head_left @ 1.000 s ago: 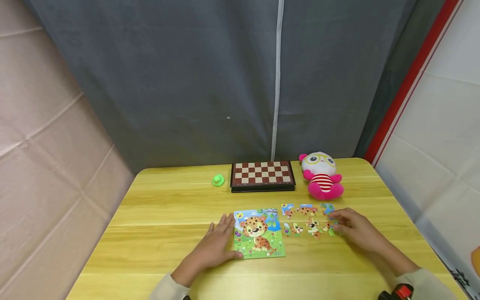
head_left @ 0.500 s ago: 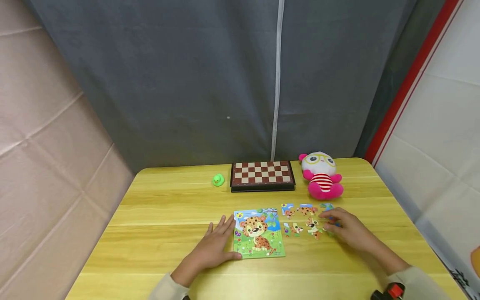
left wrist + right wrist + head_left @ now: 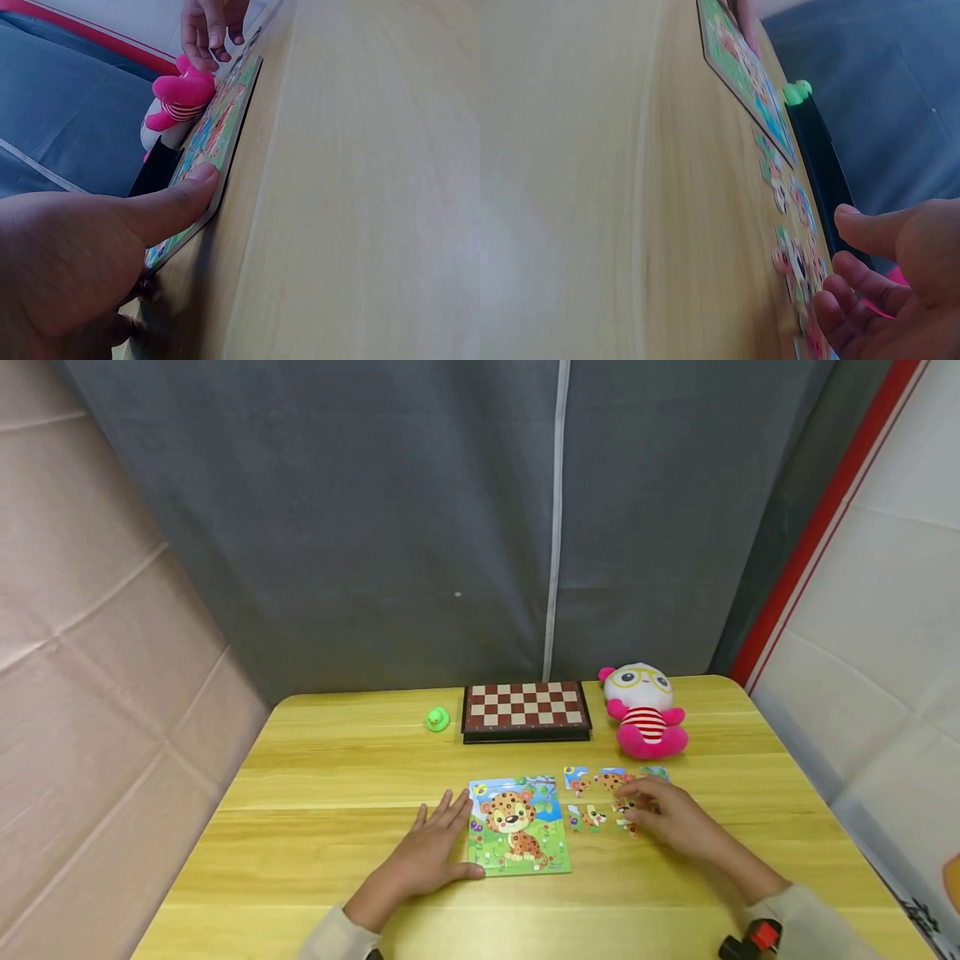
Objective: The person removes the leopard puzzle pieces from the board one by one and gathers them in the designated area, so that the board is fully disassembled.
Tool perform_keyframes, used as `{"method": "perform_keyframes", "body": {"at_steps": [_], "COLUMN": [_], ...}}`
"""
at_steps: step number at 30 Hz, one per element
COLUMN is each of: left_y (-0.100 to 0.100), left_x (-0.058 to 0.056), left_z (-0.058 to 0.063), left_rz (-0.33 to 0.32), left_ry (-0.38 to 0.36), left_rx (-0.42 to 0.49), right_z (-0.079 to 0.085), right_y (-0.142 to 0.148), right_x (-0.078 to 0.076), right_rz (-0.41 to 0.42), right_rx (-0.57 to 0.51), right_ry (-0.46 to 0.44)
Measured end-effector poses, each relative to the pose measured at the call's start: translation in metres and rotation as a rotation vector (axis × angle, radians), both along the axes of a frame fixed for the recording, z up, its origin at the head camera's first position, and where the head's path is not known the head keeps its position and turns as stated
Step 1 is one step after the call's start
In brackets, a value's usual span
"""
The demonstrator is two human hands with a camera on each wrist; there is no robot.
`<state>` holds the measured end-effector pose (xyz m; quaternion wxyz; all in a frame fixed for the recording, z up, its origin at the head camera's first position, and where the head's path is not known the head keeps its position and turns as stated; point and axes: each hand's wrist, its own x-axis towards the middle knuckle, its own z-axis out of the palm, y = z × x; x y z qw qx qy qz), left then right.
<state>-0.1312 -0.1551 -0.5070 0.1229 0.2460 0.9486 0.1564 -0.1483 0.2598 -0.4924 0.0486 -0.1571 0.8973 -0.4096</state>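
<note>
A square jigsaw puzzle (image 3: 551,852) with a cartoon leopard on it lies flat on the table. My left hand (image 3: 427,853) rests at its left side, fingers spread along the edge; in the left wrist view the thumb (image 3: 169,206) presses on the puzzle's top near a corner. To the right lie loose puzzle pieces in two rows, among them a top-left piece (image 3: 574,779) and a lower piece (image 3: 592,817). My right hand (image 3: 675,818) hovers over the right-hand pieces and partly hides them. Its fingers are loosely bent with nothing between them in the right wrist view.
At the back of the wooden table (image 3: 337,827) stand a green toy duck (image 3: 437,719), a folded chessboard (image 3: 527,710) and a pink and white plush toy (image 3: 645,714). A grey curtain (image 3: 375,543) hangs behind the table.
My right hand has moved left across the loose pieces, now covering part of the lower dog-faced piece. The left hand and the puzzle have stayed in place.
</note>
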Motion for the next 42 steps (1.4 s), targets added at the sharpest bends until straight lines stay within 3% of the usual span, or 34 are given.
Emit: {"method": "perform_keyframes", "body": {"at_steps": [25, 42], "left_y": [0.0, 0.0], "left_x": [-0.003, -0.003], "left_z": [-0.005, -0.003], "left_rz": [-0.011, -0.016], "left_ry": [0.005, -0.001], "left_rx": [-0.041, -0.038], "right_z": [-0.003, 0.003], "right_y": [-0.075, -0.128], "right_x": [-0.008, 0.001], "right_rz": [0.177, 0.257], "right_rx": [-0.059, -0.059], "right_ry": [-0.003, -0.05]}}
